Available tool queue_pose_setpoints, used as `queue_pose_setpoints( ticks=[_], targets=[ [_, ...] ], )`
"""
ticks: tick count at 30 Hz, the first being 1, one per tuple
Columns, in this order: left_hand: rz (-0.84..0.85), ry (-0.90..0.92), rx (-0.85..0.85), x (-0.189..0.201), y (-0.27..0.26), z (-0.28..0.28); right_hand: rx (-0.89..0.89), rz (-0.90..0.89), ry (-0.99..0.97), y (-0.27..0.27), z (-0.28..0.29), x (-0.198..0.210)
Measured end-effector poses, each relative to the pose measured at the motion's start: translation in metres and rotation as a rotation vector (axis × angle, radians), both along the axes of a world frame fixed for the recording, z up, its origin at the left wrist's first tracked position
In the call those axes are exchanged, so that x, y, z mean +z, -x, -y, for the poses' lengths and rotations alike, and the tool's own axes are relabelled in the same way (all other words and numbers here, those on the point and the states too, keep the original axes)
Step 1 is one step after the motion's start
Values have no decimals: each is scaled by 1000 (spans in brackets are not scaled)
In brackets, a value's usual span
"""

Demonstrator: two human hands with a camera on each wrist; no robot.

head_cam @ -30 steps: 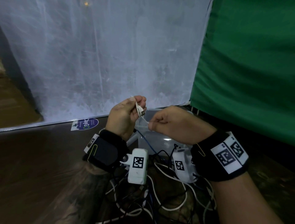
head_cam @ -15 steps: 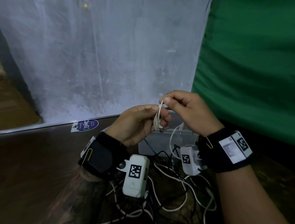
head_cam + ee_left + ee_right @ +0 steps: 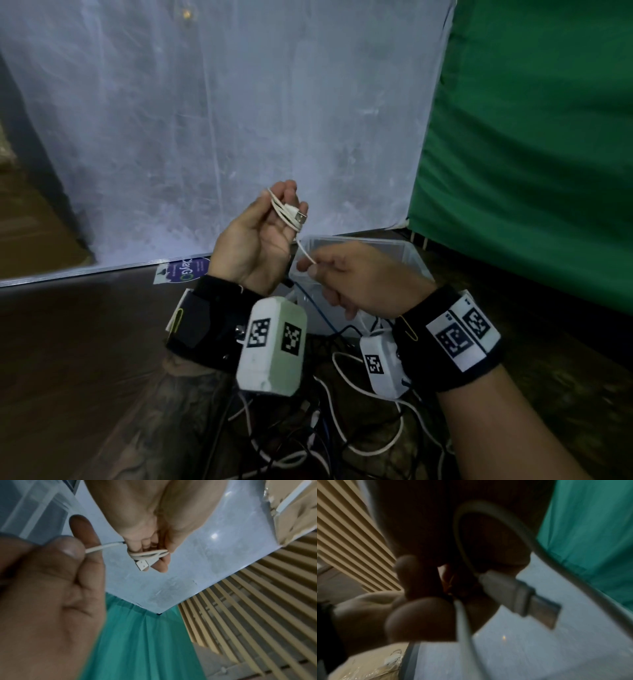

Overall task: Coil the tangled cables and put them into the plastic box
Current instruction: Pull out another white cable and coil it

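White cable [image 3: 286, 212] looped round left hand [image 3: 255, 240] fingers, tail pinched by right hand [image 3: 356, 277]

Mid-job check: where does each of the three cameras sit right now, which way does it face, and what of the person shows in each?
Head: worn on the head, facing forward and down; shows left hand, right hand, plastic box, loose cables.
Left wrist: on the left wrist, looking along the hand and upward; left hand fingers wrapped in the white cable, right hand pinching its tail.
Right wrist: on the right wrist, close and dark; right hand's fingers, USB plug.
Shared: all three views show the white cable.
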State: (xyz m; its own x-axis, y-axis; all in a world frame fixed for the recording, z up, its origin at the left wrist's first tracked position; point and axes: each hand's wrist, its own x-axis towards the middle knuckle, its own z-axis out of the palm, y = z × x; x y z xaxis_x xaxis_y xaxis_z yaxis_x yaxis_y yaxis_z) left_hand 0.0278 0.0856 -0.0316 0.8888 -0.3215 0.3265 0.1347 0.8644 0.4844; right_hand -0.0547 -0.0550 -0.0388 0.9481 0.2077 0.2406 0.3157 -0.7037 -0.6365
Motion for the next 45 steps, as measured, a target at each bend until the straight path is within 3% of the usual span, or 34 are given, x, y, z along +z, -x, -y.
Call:
queue_pose_setpoints(
  ticks=[4,9,16,20,24,29,35,41,45],
  targets=[
    [198,-302,297,-16,-9,4,26,93,195,14,-2,16],
    [427,-599,339,-25,-11,1,-111,288,203,14,19,23],
    [565,-759,-62,-26,6,9,-206,579,134,16,38,29],
    [572,-668,-188,-20,14,5,-204,612,34,10,45,25],
    [536,-539,-291,-12,21,3,-160,509,-49,3,44,19],
    [369,-256,-404,-2,24,1,-179,544,58,-9,30,6],
    [118,-40,-350,6,22,4,-100,340,-126,-8,18,3],
    [-71,91,-161,6,14,6,-56,211,-57,-11,18,1],
    [-73,97,-25,4,3,-1,-13,117,13,-2,13,5]
  ],
)
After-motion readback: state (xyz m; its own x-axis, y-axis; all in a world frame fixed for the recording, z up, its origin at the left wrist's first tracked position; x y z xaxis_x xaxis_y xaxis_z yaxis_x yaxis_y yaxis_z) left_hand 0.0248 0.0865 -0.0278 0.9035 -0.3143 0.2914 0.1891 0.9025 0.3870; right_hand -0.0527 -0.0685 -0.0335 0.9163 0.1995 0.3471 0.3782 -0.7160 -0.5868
